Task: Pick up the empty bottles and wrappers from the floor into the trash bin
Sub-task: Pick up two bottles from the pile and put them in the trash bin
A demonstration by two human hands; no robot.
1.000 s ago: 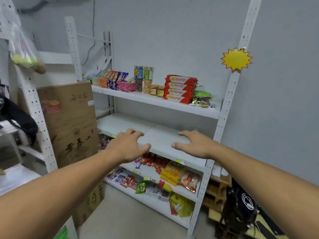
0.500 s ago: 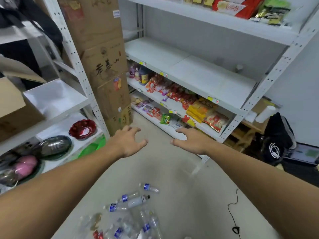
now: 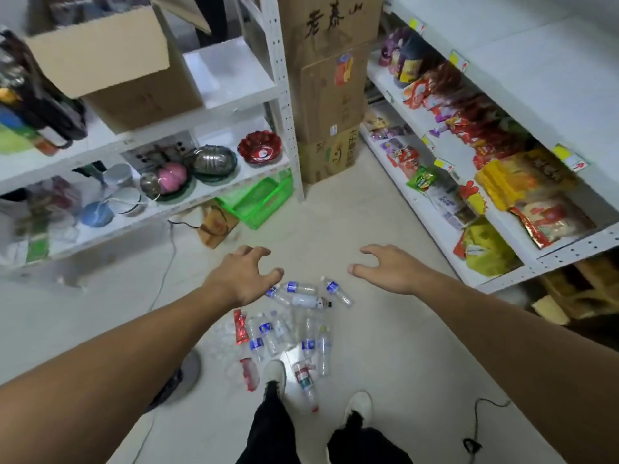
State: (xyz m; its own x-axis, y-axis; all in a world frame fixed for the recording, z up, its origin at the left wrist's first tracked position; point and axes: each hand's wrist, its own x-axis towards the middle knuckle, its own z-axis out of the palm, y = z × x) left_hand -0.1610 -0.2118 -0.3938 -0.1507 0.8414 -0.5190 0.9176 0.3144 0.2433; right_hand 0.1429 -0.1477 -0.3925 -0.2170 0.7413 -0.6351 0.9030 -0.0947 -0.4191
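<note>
- Head view: left hand (image 3: 246,274) is held out over the pale concrete floor (image 3: 385,346), fingers spread and curled, holding nothing.
- Right hand (image 3: 390,269) is likewise open and empty, well apart from the left.
- Clear plastic bottles with blue labels (image 3: 303,296) lie scattered on the floor just below and between both hands.
- Red crumpled wrapper (image 3: 240,326) lies below the left hand, beside more bottles.
- White shoes (image 3: 274,375) stand just beneath the litter.

floor (image 3: 385,209) open ahead | shelves (image 3: 435,236) right | green basket (image 3: 258,202) left
</note>
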